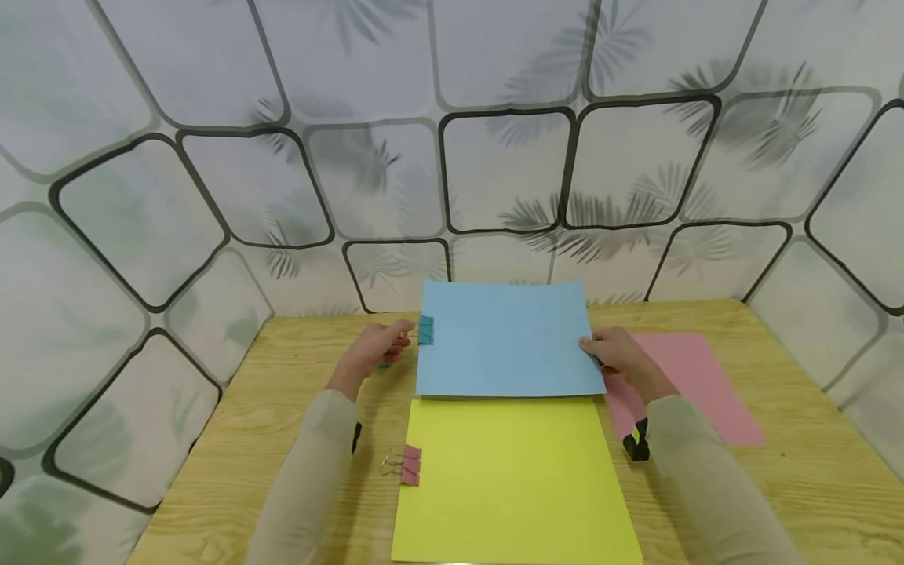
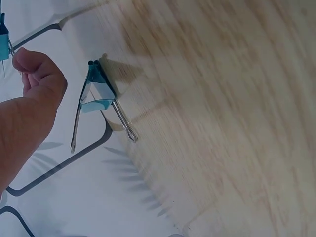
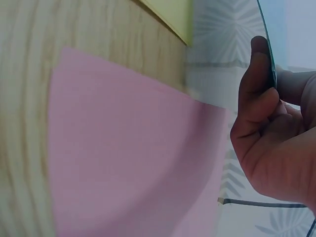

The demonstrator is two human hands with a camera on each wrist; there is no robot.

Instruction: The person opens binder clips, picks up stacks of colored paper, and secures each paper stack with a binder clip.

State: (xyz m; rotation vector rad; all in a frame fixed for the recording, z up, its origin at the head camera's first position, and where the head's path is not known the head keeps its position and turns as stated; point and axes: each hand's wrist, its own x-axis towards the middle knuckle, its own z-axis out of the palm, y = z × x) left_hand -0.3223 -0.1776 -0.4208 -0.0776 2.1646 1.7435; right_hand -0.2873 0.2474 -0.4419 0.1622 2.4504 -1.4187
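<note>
Blue paper (image 1: pixel 504 345), two teal clips (image 1: pixel 426 331), one pink clip (image 1: pixel 411 466)

The left wrist view crops a teal clip (image 2: pixel 4 45); the right arm (image 1: pixel 706 463) hides some pink paper (image 1: pixel 695 377), perhaps one corner.

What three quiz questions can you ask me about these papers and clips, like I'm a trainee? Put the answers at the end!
1. Pick one: the pink metal binder clip is on which colour of paper?
A) Blue
B) Yellow
C) Pink

2. True or false: the right hand grips the right edge of the light-blue rectangular paper sheet.

3. Fill in: the flat pink rectangular paper lies on the ____.

Key:
1. B, the flat yellow rectangular paper
2. True
3. Wood-grained table
</note>
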